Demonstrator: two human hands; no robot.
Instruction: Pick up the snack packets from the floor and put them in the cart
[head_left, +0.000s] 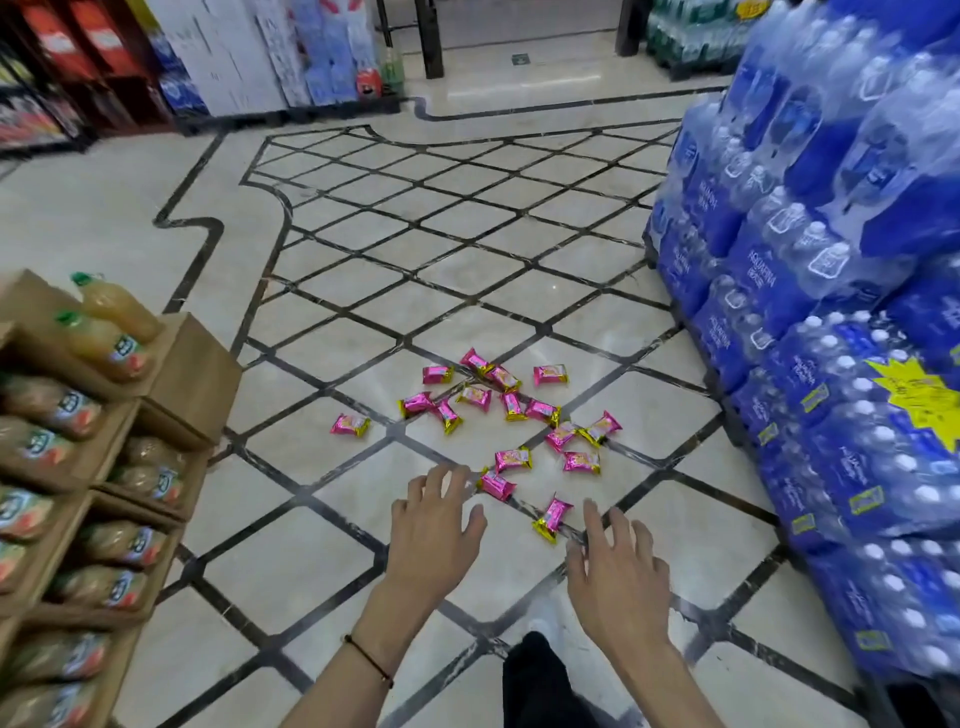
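Several pink snack packets with gold ends (511, 460) lie scattered on the marble floor in the middle of the view. My left hand (434, 525) reaches out above the floor, fingers spread and empty, its fingertips just short of one packet (496, 484). My right hand (615, 564) is also stretched forward with straight fingers, holding nothing, beside another packet (552, 518) that lies to its left. No cart is in view.
Cardboard trays of juice bottles (98, 415) stand on shelves at the left. Stacked blue packs of water bottles (831, 332) form a wall at the right. The tiled floor (415, 234) stretches ahead toward far displays. A dark trouser leg (540, 686) shows at the bottom.
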